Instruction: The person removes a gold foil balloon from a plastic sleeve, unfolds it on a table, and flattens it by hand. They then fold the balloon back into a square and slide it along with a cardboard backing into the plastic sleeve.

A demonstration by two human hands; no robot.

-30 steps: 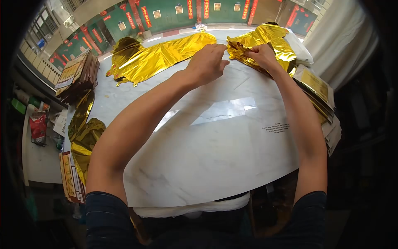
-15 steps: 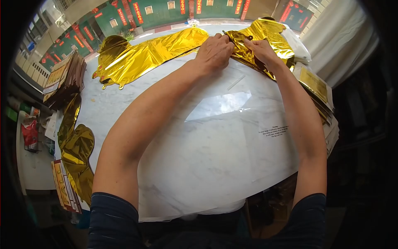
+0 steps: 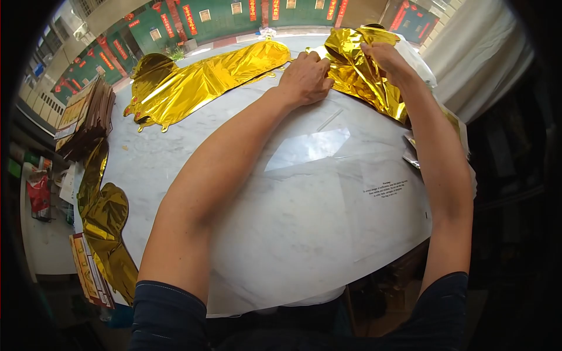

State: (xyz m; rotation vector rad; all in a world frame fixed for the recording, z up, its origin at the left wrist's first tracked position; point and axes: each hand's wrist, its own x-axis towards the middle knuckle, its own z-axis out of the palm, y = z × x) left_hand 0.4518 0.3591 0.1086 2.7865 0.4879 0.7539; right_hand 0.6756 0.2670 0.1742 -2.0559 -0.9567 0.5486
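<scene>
At the far right of the marble-patterned table, a crumpled gold foil balloon (image 3: 360,73) lies bunched up. My right hand (image 3: 386,61) pinches its upper part between thumb and fingers. Beside its left edge is my left hand (image 3: 305,79), back upward, with the fingers curled against the foil; the fingertips are partly hidden. A second flat gold foil balloon (image 3: 216,82) lies to the left of that hand. Nearer me, a thin clear strip (image 3: 329,120) rests on the table.
A large clear plastic bag (image 3: 316,234) with printed warning text covers the near table. Along the left edge are a stack of brown packets (image 3: 88,114) and another gold foil piece (image 3: 108,216). More packages sit under my right forearm. A white curtain (image 3: 486,64) hangs at right.
My right hand has moved right and slightly up, pulling the foil with it and folding it upward. My left hand stays near the foil's left edge. The view has shifted slightly.
</scene>
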